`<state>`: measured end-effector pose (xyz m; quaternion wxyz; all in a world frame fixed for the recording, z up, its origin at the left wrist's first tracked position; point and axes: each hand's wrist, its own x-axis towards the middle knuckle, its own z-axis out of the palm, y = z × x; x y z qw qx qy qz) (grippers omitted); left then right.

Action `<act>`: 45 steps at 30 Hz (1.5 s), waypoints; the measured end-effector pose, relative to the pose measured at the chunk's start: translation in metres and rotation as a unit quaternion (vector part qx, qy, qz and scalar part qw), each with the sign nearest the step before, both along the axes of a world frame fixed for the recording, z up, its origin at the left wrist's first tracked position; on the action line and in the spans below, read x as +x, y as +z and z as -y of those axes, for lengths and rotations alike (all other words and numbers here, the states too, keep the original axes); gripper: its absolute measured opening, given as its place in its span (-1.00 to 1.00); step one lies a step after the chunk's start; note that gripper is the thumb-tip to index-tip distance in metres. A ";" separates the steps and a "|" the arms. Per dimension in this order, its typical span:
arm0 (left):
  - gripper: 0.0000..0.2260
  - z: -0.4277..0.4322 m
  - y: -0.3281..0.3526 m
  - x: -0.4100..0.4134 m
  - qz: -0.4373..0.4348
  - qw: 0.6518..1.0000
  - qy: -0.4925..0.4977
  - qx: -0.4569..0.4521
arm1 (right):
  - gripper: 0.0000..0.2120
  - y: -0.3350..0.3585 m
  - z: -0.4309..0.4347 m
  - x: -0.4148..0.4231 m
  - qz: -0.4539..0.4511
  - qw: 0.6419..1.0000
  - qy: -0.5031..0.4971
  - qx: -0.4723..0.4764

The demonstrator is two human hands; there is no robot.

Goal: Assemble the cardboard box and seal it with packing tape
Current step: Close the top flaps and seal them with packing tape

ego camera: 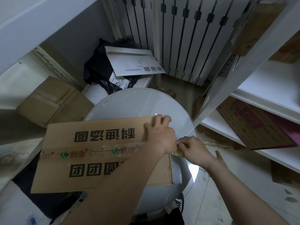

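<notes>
A brown cardboard box with large black printed characters lies on a round white table. Its two top flaps meet along a middle seam covered by a strip of printed clear tape. My left hand grips the box's far right corner, fingers curled over the edge. My right hand is just off the box's right side at the seam and pinches a crumpled yellowish end of tape. No tape roll is in view.
A white shelving unit with flat cartons stands close on the right. A taped brown box sits at the left, a black bag with a white envelope behind the table, and a white radiator at the back.
</notes>
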<state>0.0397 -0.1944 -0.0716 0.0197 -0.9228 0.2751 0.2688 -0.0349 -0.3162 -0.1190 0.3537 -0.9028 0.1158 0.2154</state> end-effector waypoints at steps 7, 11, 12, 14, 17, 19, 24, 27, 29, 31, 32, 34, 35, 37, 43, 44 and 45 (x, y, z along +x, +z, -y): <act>-0.76 -0.008 -0.007 -0.007 0.003 0.996 0.041 -0.083 | -0.70 -0.007 -0.013 -0.014 0.080 0.995 -0.055 -0.001; -0.82 -0.011 -0.012 -0.009 0.002 0.992 0.046 -0.114 | -0.64 -0.011 -0.020 -0.025 0.129 0.986 -0.104 0.004; -0.82 -0.012 -0.014 -0.010 0.003 0.992 0.047 -0.120 | -0.65 -0.011 -0.021 -0.027 0.138 0.983 -0.116 0.001; -0.82 -0.013 -0.016 -0.011 0.002 0.990 0.051 -0.128 | -0.68 -0.011 -0.024 -0.029 0.156 0.978 -0.137 -0.011; -0.83 -0.014 -0.019 -0.011 0.005 0.988 0.053 -0.143 | -0.69 -0.011 -0.027 -0.031 0.173 0.972 -0.154 -0.032; -0.85 -0.015 -0.022 -0.011 0.007 0.987 0.051 -0.152 | -0.69 -0.011 -0.024 -0.032 0.173 0.972 -0.155 -0.029; -0.86 -0.018 -0.026 -0.012 0.025 0.986 0.037 -0.158 | -0.70 -0.007 -0.015 -0.025 0.106 0.987 -0.119 -0.013; -0.86 -0.023 -0.024 -0.012 0.030 0.988 0.005 -0.149 | -0.81 -0.001 -0.012 -0.017 0.041 0.991 -0.129 0.020; -0.84 -0.027 -0.025 -0.014 0.031 0.989 -0.011 -0.144 | -0.80 0.002 -0.010 -0.012 0.017 0.993 -0.115 0.023; -0.74 -0.029 -0.029 -0.017 0.036 0.989 -0.013 -0.142 | -0.76 0.002 -0.008 -0.009 0.000 0.996 -0.093 0.010; -0.63 -0.029 -0.031 -0.019 0.038 0.989 -0.008 -0.140 | -0.75 0.001 -0.006 -0.007 -0.007 0.996 -0.084 0.007; -0.33 -0.026 -0.033 -0.023 0.041 0.991 0.021 -0.129 | -0.72 -0.002 -0.003 -0.005 -0.016 0.997 -0.076 0.024; -0.22 -0.025 -0.034 -0.026 0.049 0.991 0.042 -0.118 | -0.72 -0.003 -0.001 -0.004 -0.019 0.996 -0.076 0.041; -0.14 -0.023 -0.036 -0.031 0.070 0.988 0.099 -0.096 | -0.75 -0.004 0.002 -0.004 -0.031 0.996 -0.064 0.060; -0.15 -0.029 -0.044 -0.034 0.064 0.986 0.131 -0.078 | -0.74 -0.002 0.009 -0.003 -0.016 0.999 0.026 0.013; -0.15 -0.030 -0.044 -0.033 0.065 0.986 0.129 -0.078 | -0.75 -0.002 0.009 -0.002 0.004 0.998 0.054 -0.028; -0.15 -0.030 -0.044 -0.033 0.066 0.987 0.127 -0.078 | -0.76 -0.002 0.008 0.000 0.029 0.993 0.081 -0.082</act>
